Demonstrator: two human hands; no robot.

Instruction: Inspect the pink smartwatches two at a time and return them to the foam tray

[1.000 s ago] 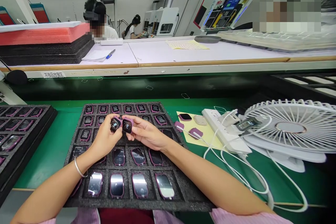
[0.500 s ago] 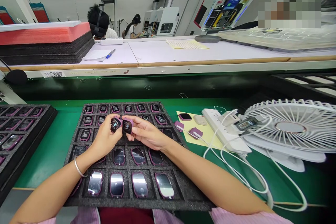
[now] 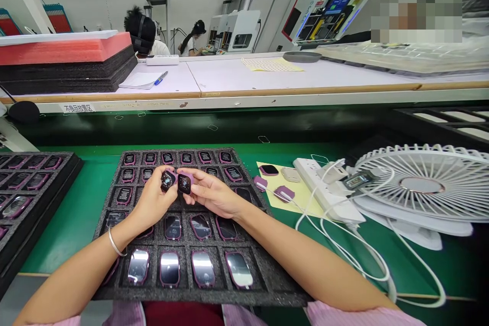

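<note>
My left hand is closed on a purple smartwatch body with a lit dark screen. Between the thumb and fingers of my right hand is a second purple smartwatch body, its screen lit too. The two watches are held side by side, close together, above a black foam tray. Several purple-framed watches sit in the tray's compartments, such as the watch in the front row. Those in the back rows show white text on their screens. My hands and forearms hide part of the middle rows.
At left lies another foam tray of watches. To the right are a yellow sheet with purple pieces, a white power strip, looping white cables and a white fan. A raised shelf runs across the back; people sit beyond it.
Both hands keep the two watches in nearly the same place. A person in the background has shifted their head slightly to the left.
</note>
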